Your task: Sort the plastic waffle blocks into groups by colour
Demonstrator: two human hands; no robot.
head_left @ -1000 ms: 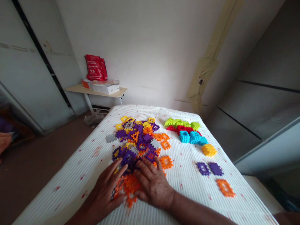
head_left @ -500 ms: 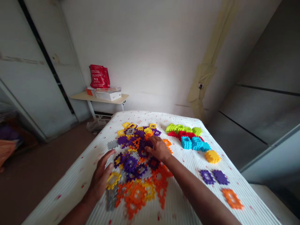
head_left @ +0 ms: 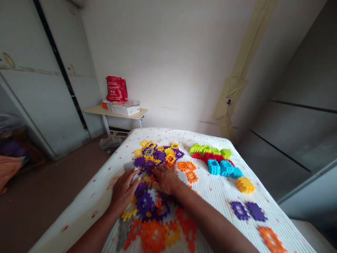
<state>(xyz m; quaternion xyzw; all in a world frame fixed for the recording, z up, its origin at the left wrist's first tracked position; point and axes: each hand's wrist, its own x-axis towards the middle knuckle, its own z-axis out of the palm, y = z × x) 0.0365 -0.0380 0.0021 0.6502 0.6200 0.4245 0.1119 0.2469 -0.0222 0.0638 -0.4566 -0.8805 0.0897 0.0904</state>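
Observation:
A loose pile of flat toothed plastic building tiles in purple, yellow, orange and grey covers the middle of the white bedding (head_left: 210,218). My right hand (head_left: 166,180) lies on the pile palm down, fingers spread, hiding the tiles under it. At the pile's left edge is my left hand (head_left: 123,191), its thumb apart from its fingers, close to a grey tile (head_left: 129,166). Purple tiles (head_left: 144,203) lie between and in front of the hands. Nearer me are orange tiles (head_left: 154,235), some of them blurred.
On the right stand grouped stacks of green tiles (head_left: 204,149), red tiles (head_left: 211,157), blue tiles (head_left: 213,167) and yellow tiles (head_left: 245,185). Closer are two purple tiles (head_left: 256,211) and an orange tile (head_left: 271,239). A small table (head_left: 92,109) bears a red bag (head_left: 116,89).
My right hand has moved left and nearer across the pile, uncovering orange and grey tiles on its right. My left hand has shifted right towards the pile. The camera view has tilted slightly.

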